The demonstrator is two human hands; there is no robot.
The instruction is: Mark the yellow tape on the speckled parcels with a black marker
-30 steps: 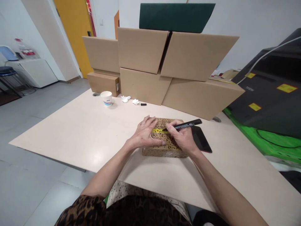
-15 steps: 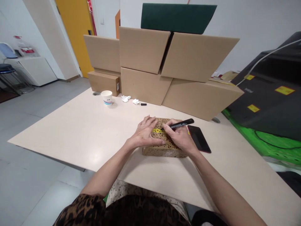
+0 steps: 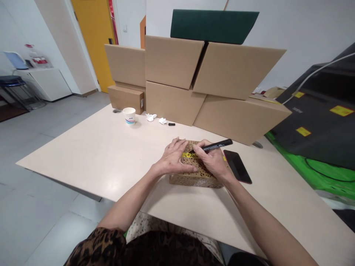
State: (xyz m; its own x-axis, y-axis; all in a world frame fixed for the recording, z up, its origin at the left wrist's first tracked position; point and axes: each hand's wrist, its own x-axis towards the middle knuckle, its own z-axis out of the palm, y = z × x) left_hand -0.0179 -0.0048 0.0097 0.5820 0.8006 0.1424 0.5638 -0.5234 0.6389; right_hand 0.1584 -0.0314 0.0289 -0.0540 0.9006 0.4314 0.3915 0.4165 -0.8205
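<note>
A small cardboard box (image 3: 194, 176) covered in black dots, with a yellow strip on top, lies on the pale table (image 3: 97, 155) in front of me. My left hand (image 3: 173, 159) rests flat on the box's left part, fingers stretched out. My right hand (image 3: 212, 162) grips a black marker (image 3: 215, 146), whose tip touches the top of the box near the yellow strip.
A black phone (image 3: 237, 167) lies just right of the box. A paper cup (image 3: 129, 115), crumpled white scraps (image 3: 155, 118) and a marker cap (image 3: 171, 124) sit further back. Stacked cardboard boxes (image 3: 199, 81) wall the table's far side. Black and green equipment (image 3: 318, 122) stands at right.
My right hand with the marker has shifted a little to the left along the box top. My left hand stays put. The camera view has moved slightly.
</note>
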